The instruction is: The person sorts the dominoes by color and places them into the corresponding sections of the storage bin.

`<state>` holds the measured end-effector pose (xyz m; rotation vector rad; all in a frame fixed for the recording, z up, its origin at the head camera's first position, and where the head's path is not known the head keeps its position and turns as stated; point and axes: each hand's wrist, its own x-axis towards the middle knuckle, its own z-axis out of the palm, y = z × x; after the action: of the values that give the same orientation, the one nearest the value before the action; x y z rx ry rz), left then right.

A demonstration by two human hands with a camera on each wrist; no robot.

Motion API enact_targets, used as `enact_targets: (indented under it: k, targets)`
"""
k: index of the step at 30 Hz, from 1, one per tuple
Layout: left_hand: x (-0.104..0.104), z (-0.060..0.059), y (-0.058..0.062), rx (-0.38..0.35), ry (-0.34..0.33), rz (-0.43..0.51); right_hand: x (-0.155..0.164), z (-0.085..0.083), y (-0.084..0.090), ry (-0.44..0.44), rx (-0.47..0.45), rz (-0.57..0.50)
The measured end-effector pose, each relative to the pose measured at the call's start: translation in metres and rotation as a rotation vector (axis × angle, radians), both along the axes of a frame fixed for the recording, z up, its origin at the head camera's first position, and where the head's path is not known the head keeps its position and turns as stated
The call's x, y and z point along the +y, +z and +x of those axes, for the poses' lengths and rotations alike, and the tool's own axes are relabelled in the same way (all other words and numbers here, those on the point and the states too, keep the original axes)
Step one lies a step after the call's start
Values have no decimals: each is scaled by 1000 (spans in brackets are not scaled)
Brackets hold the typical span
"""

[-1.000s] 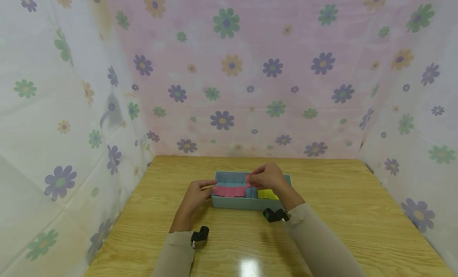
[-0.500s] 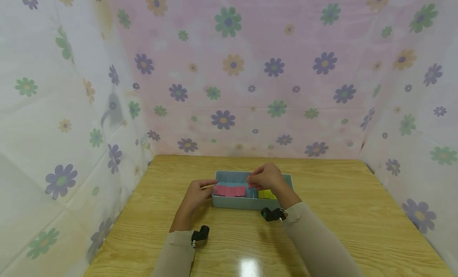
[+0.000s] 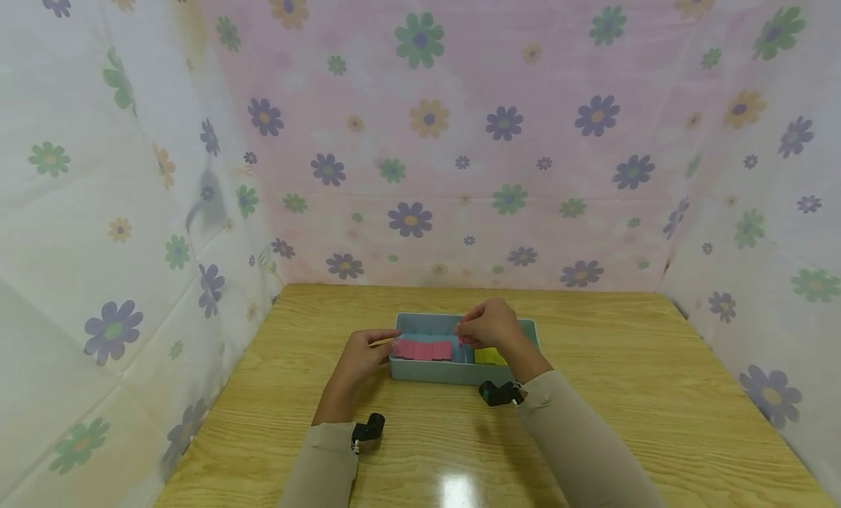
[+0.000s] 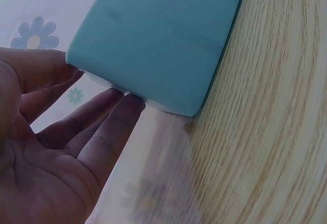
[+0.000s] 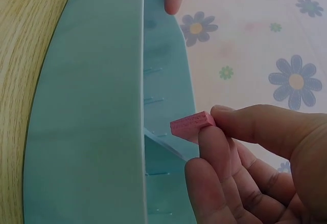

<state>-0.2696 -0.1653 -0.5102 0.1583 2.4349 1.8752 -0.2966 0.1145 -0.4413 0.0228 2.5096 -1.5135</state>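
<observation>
A long pale blue box (image 3: 430, 374) stands on the table. My left hand (image 3: 358, 358) holds its left end; in the left wrist view the thumb lies at the upper edge and several fingertips touch the end wall. Over the middle of the box, my right hand (image 3: 494, 325) pinches a small pink block (image 5: 191, 122) between thumb and fingers, its rough narrow side showing. A row of pink blocks (image 3: 423, 350) lies in the left part of the box. Yellow blocks (image 3: 488, 356) lie in the right part, some of them hidden behind my right hand.
Inside the box a divider (image 5: 166, 144) crosses between its walls, and small ridges mark the inner side. The wood-grain table (image 3: 611, 362) is enclosed by flowered cloth (image 3: 460, 201). A black wrist camera (image 3: 499, 393) is close to the box's front wall.
My right hand has lowered the pink block slightly into the middle of the box and turned it, so less of it shows. My left hand keeps its place at the box's left end.
</observation>
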Motion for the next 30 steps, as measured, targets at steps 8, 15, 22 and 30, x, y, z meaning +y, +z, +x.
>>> enact_targets:
  k: [8,15,22,30]
  targets:
    - [0,1,0,-10,1,-15,-1,0,-1,-6,14,19]
    - [0,1,1,-5,-5,-5,-1,0,1,-21,30,17]
    - [1,0,0,2,4,18,-6,5,8,6,-15,-31]
    - [2,-2,0,-9,17,25,-25,18,27,151,-64,6]
